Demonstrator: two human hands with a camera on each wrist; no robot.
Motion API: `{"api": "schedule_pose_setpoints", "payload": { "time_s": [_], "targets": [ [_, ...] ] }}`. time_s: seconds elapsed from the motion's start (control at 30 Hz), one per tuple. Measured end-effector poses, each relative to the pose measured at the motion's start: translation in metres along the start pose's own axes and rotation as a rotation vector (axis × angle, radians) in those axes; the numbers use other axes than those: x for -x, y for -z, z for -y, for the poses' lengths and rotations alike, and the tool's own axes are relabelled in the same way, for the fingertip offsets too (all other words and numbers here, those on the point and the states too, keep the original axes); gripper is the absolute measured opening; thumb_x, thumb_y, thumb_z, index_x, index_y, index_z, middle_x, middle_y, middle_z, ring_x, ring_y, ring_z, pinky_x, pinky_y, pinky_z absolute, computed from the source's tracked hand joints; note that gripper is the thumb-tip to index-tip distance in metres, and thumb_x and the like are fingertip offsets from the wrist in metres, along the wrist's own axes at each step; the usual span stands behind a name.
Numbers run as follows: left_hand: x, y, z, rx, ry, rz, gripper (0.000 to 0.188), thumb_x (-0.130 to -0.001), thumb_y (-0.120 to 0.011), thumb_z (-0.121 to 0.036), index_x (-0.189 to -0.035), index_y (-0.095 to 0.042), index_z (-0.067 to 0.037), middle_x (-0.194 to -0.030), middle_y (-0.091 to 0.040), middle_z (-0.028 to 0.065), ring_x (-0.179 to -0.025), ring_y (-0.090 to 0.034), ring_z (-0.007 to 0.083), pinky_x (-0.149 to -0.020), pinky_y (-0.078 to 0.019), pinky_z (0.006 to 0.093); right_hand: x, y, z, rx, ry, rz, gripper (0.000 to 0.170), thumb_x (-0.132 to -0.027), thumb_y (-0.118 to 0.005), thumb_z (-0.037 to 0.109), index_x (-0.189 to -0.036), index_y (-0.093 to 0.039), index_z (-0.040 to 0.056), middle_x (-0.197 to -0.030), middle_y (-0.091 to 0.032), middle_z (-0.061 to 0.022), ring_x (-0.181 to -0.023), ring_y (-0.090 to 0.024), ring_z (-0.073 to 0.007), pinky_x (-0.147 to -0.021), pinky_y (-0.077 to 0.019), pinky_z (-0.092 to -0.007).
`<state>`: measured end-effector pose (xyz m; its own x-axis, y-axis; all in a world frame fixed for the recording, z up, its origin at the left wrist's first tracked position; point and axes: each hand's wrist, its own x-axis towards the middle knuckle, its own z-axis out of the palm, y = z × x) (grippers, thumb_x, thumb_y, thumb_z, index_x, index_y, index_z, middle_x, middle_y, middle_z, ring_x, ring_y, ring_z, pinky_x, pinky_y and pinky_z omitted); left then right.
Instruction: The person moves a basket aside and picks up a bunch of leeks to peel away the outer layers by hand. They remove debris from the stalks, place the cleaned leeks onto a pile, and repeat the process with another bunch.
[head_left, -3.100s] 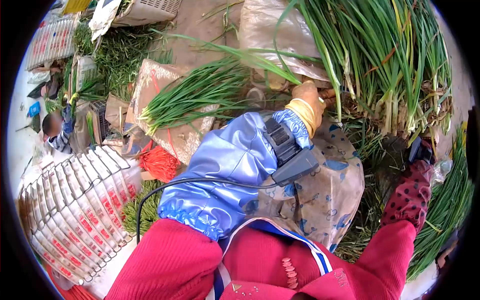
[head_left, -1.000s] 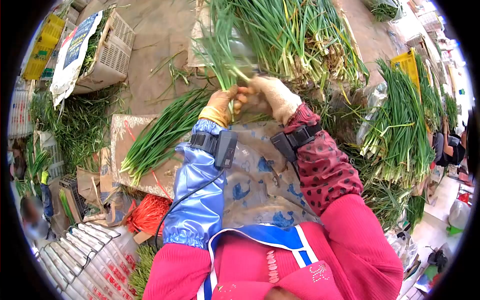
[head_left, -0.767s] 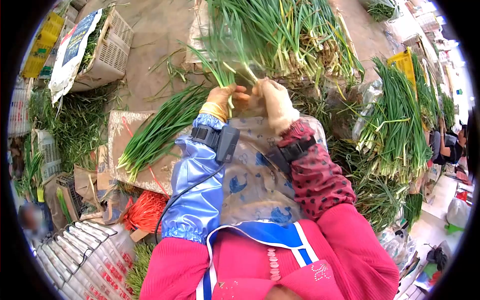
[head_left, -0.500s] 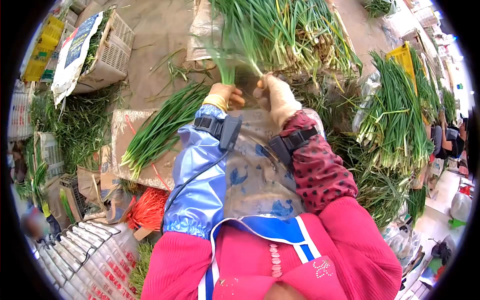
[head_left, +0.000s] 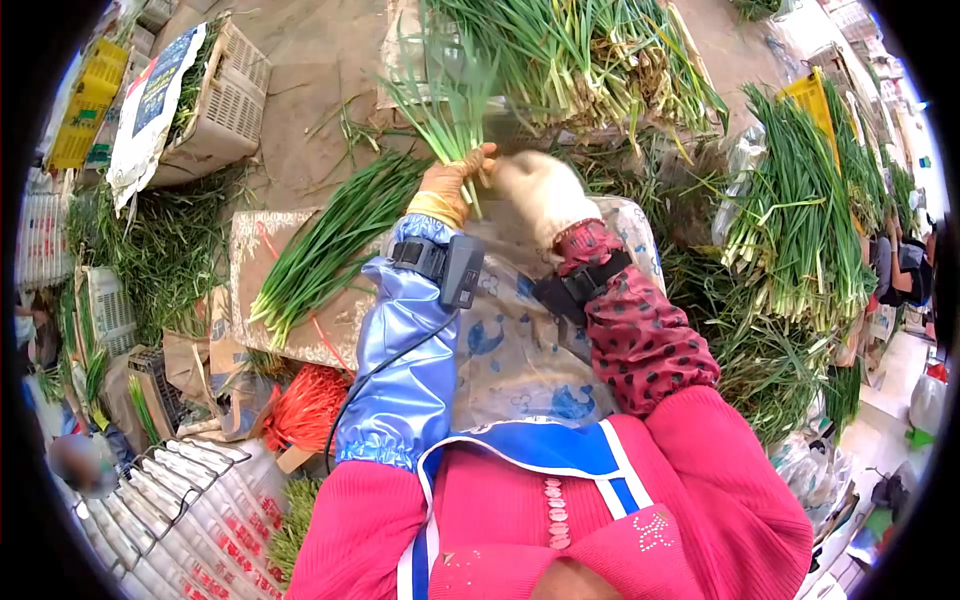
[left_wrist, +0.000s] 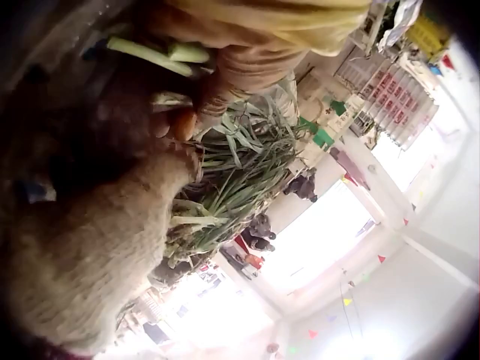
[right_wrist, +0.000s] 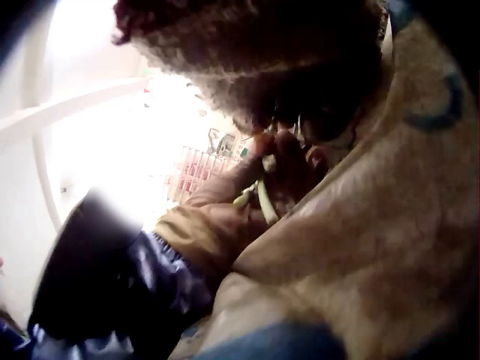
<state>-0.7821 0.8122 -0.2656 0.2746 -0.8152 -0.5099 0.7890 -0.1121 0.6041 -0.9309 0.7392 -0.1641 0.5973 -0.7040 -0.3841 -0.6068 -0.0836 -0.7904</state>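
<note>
Both hands meet close together: the left hand [head_left: 448, 187] curls round a few green stalks [head_left: 449, 140] pointing toward the heap [head_left: 600, 70], while the right hand [head_left: 540, 192] is blurred just beside it, its grip impossible to tell. A slack hold could let thin stalks slip; a hard tug might snap one. Farther left, the bundle [head_left: 335, 235], apparently untied, could scatter if knocked.

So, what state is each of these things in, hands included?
Left hand: gripping the held stalks.
Right hand: blurred, beside the left; grip unclear.
Held stalks: leaves fanned out.
Laid-out bundle: lying slantwise.
Big pile: heaped, some leaves yellow.
Pale crate: partly covered by a white sack.
Red strands: loosely bunched.
</note>
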Motion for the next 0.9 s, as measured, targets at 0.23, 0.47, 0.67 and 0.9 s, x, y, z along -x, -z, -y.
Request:
{"api": "schedule_pose_setpoints", "payload": {
  "time_s": [0.23,0.47,0.67,0.9],
  "targets": [
    [-0.005,-0.01,0.003,0.144,0.078,-0.074,0.02,-0.088,-0.066,-0.009,-0.103,-0.062,0.003,-0.078,-0.065,0.0105,-0.063,-0.061,0.0222,-0.059,-0.0519,0.0351,-0.047,-0.014,0.005,-0.595,-0.157,0.005,0.022,-0.087,-0.06,0.012,-0.101,-0.062,-0.0047,-0.071,-0.062,-0.0084,-0.059,-0.062,-0.0157,-0.049,-0.0476,-0.0281],
    [-0.016,0.005,0.006,-0.007,-0.025,-0.215,0.021,-0.089,-0.064,-0.008,-0.108,-0.062,0.0,-0.089,-0.066,0.0099,-0.078,-0.064,0.022,-0.066,-0.0533,0.034,-0.019,-0.035,-0.009,0.12,0.596,-0.293,0.018,-0.079,-0.066,0.019,-0.093,-0.069,0.0082,-0.106,-0.065,-0.0125,-0.101,-0.06,-0.0338,-0.089,-0.0491,-0.0387],
    [-0.01,0.012,-0.01,0.166,0.095,0.085,0.028,-0.092,-0.062,-0.019,-0.113,-0.062,-0.001,-0.074,-0.062,0.0057,-0.055,-0.057,0.0163,-0.055,-0.0519,0.0322,-0.01,-0.002,0.004,-1.008,-0.067,-0.346,0.013,-0.087,-0.063,0.012,-0.097,-0.065,0.0037,-0.083,-0.067,-0.0057,-0.068,-0.063,-0.0156,-0.063,-0.0517,-0.0268],
    [-0.001,-0.017,-0.009,0.058,0.194,-0.091,0.021,-0.088,-0.066,-0.015,-0.103,-0.063,-0.001,-0.073,-0.063,0.0069,-0.054,-0.06,0.0194,-0.052,-0.0539,0.039,-0.074,-0.018,-0.032,-0.747,-0.346,0.064,0.022,-0.085,-0.066,0.024,-0.081,-0.063,0.0018,-0.069,-0.061,-0.0068,-0.06,-0.056,-0.0166,-0.057,-0.044,-0.03]
  ]
}}
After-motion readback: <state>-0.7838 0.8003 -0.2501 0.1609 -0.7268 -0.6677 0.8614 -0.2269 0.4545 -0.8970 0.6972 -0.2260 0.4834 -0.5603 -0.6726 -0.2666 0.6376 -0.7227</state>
